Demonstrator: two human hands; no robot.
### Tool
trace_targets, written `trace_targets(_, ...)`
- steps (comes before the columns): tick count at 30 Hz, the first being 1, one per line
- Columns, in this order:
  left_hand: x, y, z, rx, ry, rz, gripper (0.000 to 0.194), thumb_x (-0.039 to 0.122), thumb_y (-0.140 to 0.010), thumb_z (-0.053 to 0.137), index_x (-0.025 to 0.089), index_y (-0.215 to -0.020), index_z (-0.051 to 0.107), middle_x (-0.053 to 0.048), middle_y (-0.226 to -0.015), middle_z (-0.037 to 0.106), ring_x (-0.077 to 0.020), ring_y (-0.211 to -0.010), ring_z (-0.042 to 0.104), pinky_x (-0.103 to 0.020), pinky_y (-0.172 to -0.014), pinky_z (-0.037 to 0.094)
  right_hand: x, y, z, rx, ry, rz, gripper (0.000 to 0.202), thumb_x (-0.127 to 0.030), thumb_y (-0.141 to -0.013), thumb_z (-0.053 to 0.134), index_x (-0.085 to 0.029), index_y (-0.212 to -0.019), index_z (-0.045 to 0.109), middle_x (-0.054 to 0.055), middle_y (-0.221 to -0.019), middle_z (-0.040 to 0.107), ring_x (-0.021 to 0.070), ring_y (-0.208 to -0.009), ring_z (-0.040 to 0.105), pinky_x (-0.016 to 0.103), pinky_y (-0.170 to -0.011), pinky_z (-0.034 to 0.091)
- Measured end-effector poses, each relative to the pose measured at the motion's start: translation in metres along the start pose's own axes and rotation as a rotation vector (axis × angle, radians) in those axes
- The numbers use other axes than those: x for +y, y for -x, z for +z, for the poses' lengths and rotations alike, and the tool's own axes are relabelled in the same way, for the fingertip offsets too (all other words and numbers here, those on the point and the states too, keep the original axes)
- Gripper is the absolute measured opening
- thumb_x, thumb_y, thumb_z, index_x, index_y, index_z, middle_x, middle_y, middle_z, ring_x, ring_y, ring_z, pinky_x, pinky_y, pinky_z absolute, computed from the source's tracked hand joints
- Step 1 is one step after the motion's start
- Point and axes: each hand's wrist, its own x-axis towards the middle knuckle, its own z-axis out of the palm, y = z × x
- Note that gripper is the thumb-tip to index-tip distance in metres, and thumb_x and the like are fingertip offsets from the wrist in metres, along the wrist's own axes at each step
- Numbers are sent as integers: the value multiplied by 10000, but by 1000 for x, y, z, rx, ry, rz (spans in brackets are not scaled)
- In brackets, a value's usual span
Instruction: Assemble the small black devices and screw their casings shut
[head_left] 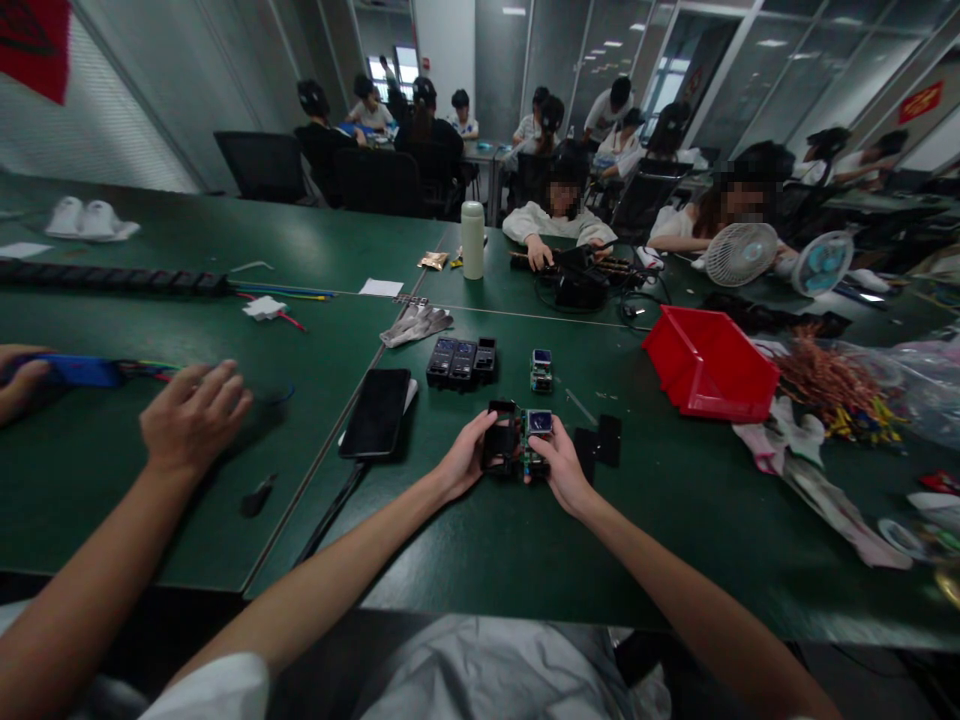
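Observation:
My left hand (466, 458) grips a black plastic housing (500, 448) over the green table. Beside it, my right hand (564, 462) holds a green circuit board with a small screen (538, 424), its thumb across the lower front. Housing and board are side by side; whether they touch I cannot tell. Behind my hands lies another small circuit board with a screen (541, 370). A cluster of black cased modules (461, 361) sits to its left. Flat black pieces (609, 441) lie right of my right hand.
A black phone (376, 412) with a cable lies left of my hands, near grey gloves (416, 325). To the right stands a red bin (712, 365) by copper wires (832, 375). A co-worker's hand (193, 415) is at far left; a bottle (472, 240) stands behind.

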Motion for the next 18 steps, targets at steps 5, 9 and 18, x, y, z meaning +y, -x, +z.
trace_targets(5,1,1,1,-13,-36,23,266,392,-798,576,262,-1026,618,-20,-1014,688,-233,-869,645,-308,-660,483,3,-1,-1,12,30,-11,325,-343,-769,616,-268,-1039,452,8,-921,555,171,-720,584,218,-377,479)
trace_targets(9,3,3,4,-8,-35,42,225,379,-797,572,280,-990,632,-7,-964,700,-260,-890,643,-354,-675,494,4,-2,-1,26,27,-13,327,-341,-759,624,-272,-1034,461,4,-906,561,169,-707,584,216,-376,473)
trace_targets(18,4,5,7,20,-63,31,212,379,-811,547,278,-977,631,0,-947,705,-259,-898,645,-364,-690,507,1,-1,-1,1,-49,25,289,-330,-784,574,-271,-1039,452,8,-897,571,171,-693,595,223,-394,469)
